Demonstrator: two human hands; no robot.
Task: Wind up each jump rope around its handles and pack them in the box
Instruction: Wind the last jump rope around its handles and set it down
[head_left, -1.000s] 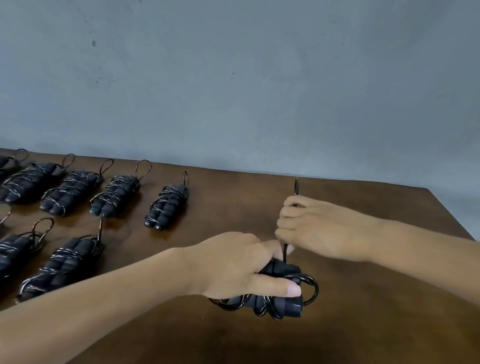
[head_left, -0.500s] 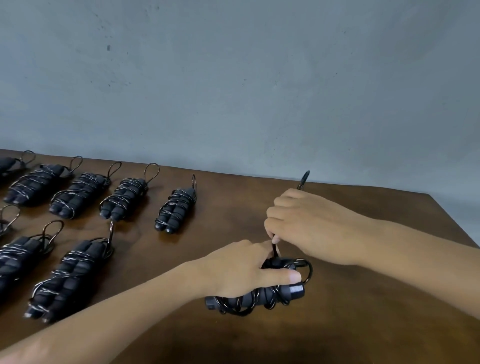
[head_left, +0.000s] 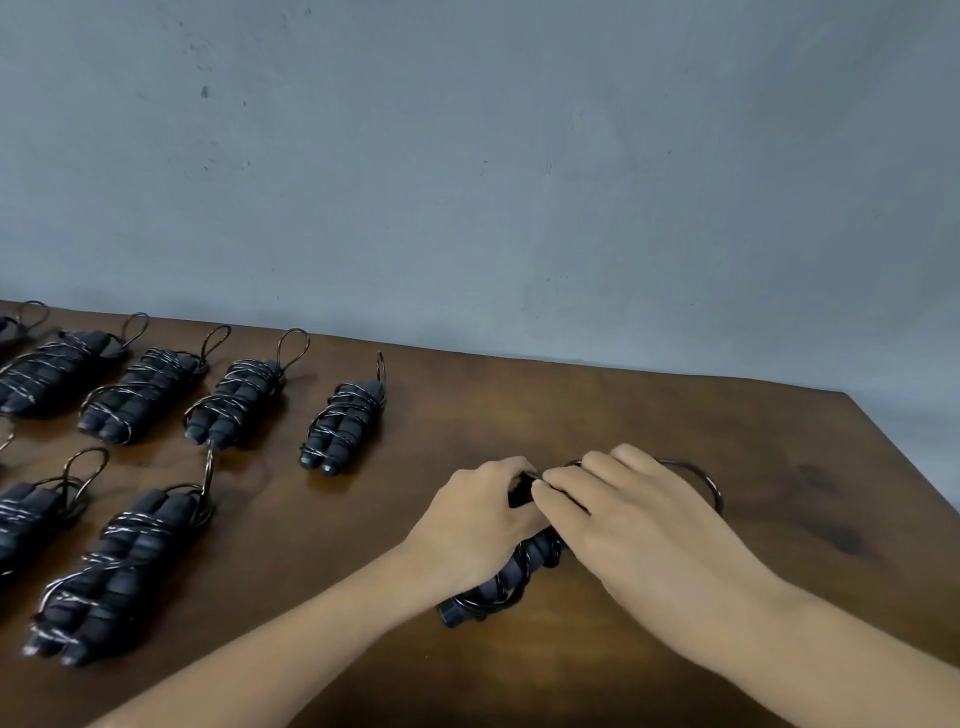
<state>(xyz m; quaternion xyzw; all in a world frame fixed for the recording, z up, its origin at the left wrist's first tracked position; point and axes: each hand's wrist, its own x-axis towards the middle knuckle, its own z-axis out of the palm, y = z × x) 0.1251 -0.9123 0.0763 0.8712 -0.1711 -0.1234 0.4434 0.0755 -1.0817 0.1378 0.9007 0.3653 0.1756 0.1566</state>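
Both hands hide most of the jump rope: left hand grips its ridged black handles, right hand pinches the thin glossy cord.

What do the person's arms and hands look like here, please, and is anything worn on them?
Both forearms are bare as far as the picture shows: no sleeves or gloves. The left hand and right hand show no rings, watch or bracelet.

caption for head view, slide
Both hands tuck the cord loop on a jump rope beside wound ropes.
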